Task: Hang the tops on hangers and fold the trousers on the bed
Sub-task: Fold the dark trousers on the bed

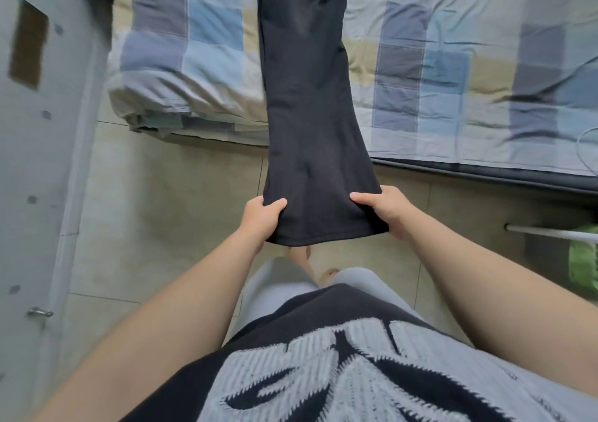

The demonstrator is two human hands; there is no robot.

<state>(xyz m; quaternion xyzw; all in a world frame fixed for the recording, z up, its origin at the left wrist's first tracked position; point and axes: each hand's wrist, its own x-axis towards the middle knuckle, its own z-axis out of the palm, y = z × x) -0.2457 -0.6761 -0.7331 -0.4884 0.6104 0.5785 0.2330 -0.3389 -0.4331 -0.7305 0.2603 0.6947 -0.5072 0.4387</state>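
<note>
Grey-patterned top (339, 373) is worn; plain black trousers (307, 114), stretched off the bed (453, 66), are gripped at the hem by left hand (262, 219) and right hand (385, 211).

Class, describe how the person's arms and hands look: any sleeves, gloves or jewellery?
Both arms are bare as far as the frame shows, with no sleeves in sight. The left hand and right hand wear no gloves; no ring, watch or bracelet shows. On the body is a black top with a pale grey fuzzy pattern.
</note>
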